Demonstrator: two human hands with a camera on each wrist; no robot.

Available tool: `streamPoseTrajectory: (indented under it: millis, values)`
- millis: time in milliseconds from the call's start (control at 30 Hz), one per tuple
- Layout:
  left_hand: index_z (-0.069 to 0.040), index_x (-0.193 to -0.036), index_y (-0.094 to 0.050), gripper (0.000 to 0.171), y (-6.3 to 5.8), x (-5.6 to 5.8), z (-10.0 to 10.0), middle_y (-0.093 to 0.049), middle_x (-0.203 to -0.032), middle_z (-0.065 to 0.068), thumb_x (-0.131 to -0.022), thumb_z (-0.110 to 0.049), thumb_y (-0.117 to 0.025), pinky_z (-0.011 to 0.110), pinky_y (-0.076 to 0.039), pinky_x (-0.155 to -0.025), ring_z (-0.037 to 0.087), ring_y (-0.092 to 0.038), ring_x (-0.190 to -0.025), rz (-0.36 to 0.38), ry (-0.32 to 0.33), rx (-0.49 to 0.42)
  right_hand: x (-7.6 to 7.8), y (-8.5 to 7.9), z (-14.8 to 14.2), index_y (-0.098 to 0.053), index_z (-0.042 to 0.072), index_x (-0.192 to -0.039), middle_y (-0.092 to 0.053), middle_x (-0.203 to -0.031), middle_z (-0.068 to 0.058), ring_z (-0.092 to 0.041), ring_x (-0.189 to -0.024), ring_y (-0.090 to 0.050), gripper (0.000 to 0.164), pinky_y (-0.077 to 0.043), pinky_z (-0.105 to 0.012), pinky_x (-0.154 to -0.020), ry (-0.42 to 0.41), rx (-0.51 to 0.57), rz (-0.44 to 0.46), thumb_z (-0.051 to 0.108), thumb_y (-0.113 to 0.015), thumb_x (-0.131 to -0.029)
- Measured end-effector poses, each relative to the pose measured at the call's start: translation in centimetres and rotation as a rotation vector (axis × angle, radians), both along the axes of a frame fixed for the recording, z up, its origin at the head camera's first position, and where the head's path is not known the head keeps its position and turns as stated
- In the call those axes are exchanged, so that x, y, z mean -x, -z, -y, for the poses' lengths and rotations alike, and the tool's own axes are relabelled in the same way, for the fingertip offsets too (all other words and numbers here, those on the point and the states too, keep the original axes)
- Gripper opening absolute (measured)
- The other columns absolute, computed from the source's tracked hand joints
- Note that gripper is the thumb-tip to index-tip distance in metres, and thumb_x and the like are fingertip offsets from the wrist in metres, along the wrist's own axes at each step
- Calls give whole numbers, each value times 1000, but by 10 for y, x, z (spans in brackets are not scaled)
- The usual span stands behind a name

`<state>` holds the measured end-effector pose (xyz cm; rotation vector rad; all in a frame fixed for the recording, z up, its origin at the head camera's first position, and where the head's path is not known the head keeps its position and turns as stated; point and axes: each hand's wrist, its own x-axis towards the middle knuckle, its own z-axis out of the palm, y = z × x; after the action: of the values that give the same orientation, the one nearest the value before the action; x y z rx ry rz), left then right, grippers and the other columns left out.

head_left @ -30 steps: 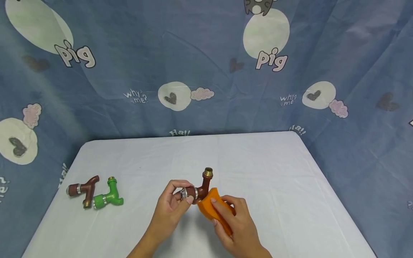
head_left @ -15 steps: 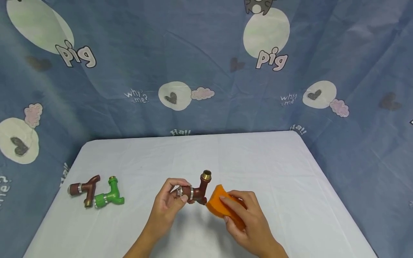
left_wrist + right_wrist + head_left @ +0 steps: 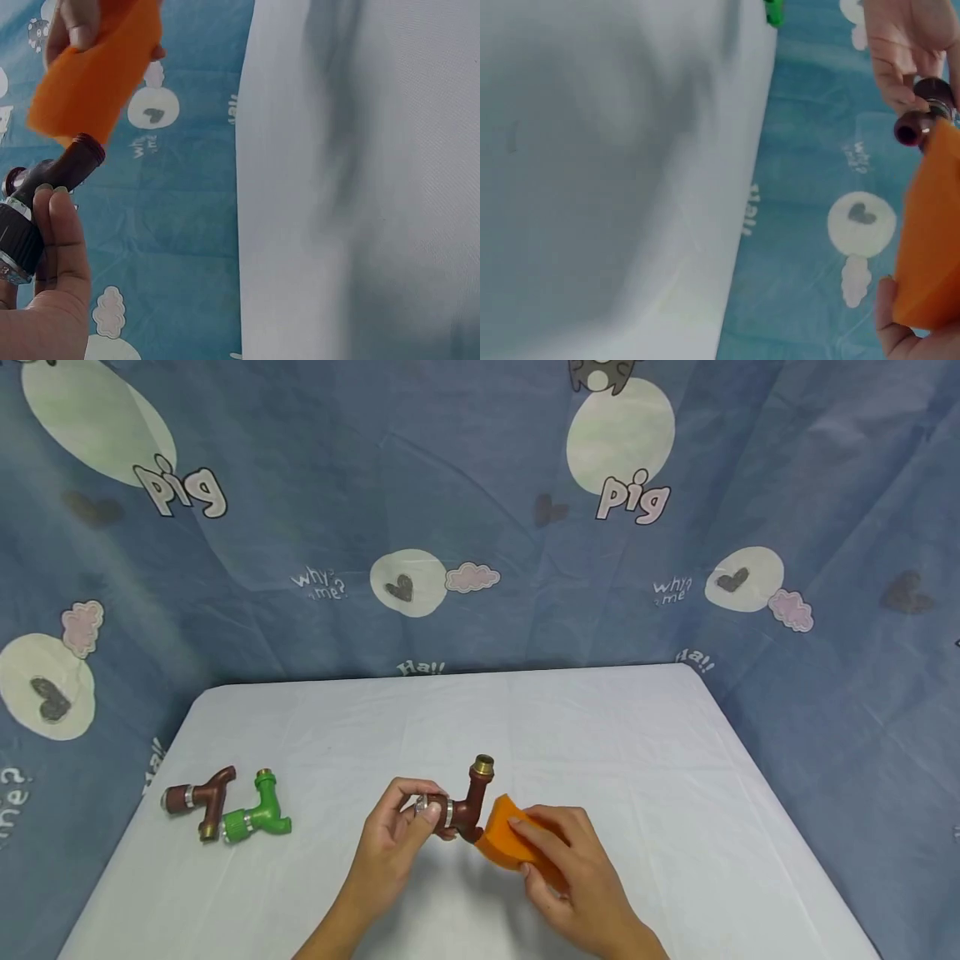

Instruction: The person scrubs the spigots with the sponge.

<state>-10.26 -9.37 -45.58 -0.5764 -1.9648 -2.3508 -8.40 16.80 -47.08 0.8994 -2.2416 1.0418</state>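
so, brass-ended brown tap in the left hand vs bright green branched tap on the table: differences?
Colour: the held brown tap is dark reddish-brown, the green tap bright green.
Pose: the held brown tap is gripped by the left hand; the green tap lies on the white table.
Shared: both have a branched body and a brass-coloured end.

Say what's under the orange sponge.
Shadowed white tabletop; the orange sponge is held above it by the right grip. The patch they block is covered in the head view.
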Motion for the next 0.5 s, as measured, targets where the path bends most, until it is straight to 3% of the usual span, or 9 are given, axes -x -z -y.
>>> streamPoseTrajectory:
  millis: [200,367,500]
  values:
    - [7,-132,-49,27,-2,-3,1,-53,-124,27,-106,0,-57,37,-63,-85,24,-70,-96,85,33,6,5,-2,13,-63,4,-140,-57,-135,-16,-27,-116,-53,41,-50,-17,-94,-11,161,-35,24,-66,-104]
    - [5,-130,-54,31,-2,-4,3,-61,-121,25,-103,-3,-65,35,-62,-87,22,-71,-100,136,-15,38,-3,10,25,-66,8,-140,-57,-133,-13,-25,-113,-52,41,-50,-19,-92,4,75,-62,33,-60,-108]
    - [6,-127,-57,25,-2,-2,3,-63,-118,24,-104,-2,-62,33,-62,-86,21,-71,-99,110,-44,41,-9,22,28,-67,13,-140,-59,-132,-10,-23,-111,-53,39,-48,-19,-92,17,22,-67,33,-61,-106]
